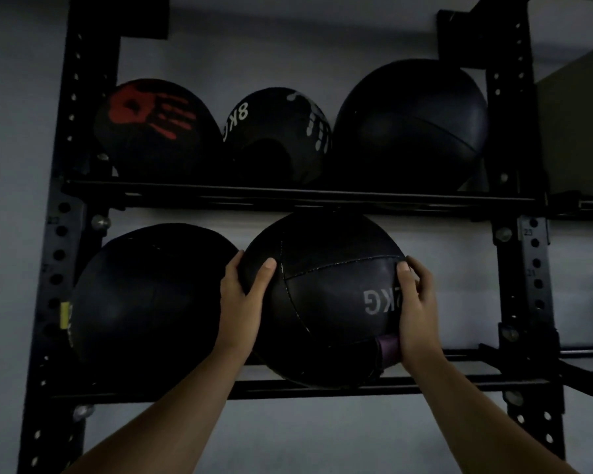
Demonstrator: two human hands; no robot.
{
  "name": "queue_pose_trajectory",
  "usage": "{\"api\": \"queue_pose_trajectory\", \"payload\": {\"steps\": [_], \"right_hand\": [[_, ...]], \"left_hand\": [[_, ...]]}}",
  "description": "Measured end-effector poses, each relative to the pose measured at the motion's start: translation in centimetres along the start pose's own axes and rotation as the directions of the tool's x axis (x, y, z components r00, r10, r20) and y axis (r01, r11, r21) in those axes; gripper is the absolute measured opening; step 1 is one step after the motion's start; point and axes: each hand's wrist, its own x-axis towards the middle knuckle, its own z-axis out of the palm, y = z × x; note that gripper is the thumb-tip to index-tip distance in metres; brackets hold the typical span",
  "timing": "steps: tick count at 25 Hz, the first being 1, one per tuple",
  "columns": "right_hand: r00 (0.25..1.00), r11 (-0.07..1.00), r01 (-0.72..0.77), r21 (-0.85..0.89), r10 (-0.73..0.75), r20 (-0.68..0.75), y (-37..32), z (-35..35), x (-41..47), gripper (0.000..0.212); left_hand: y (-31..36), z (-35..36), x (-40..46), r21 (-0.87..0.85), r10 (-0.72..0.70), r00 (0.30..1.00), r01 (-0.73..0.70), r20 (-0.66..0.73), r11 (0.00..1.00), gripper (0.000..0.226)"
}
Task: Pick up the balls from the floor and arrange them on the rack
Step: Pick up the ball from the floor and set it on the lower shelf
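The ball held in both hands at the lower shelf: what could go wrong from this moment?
1. The held ball seems to touch the upper shelf rail; it may catch there when pushed in.
2. The left hand sits between it and the neighbouring ball, so the fingers could be pinched.
3. Its bottom hangs over the front rail; if released early, it might roll forward off the rack.

On the rack's (514, 275) upper shelf (288, 195) three balls sit in a row. On the lower shelf (425, 384), one ball (144, 302) sits at the left end, touching the held ball (326, 299) at mid-shelf.
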Motion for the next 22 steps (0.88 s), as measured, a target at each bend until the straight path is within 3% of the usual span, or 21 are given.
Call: {"api": "queue_pose_trajectory", "payload": {"steps": [6,9,12,15,22], "right_hand": [[0.998,0.999,-0.033,0.033,0.031,0.054,5.8,-1.0,5.3,0.067],[0.995,1.0,-0.006,-0.022,0.008,0.096,9.3,-1.3,7.3,0.055],[0.976,0.981,0.119,-0.156,-0.086,0.2,11.7,-0.8,8.8,0.046],[0.96,0.964,0.103,-0.247,-0.031,0.28,12.5,0.0,10.0,0.048],[0.953,0.947,0.113,-0.302,-0.018,0.302,12.9,-0.1,10.3,0.051]], "left_hand": [[-3.9,3.5,2.0,0.086,-0.015,0.998,0.02,-0.06,0.996,0.107],[-5.4,5.0,2.9,0.248,0.04,0.995,-0.016,-0.093,0.969,0.099],[-7.0,6.9,3.9,0.48,0.199,0.978,-0.207,0.067,0.853,0.081],[-8.4,8.9,4.7,0.66,0.214,0.966,-0.256,0.146,0.706,0.091],[-9.5,9.0,5.0,0.699,0.28,0.956,-0.263,0.093,0.665,0.087]]}}
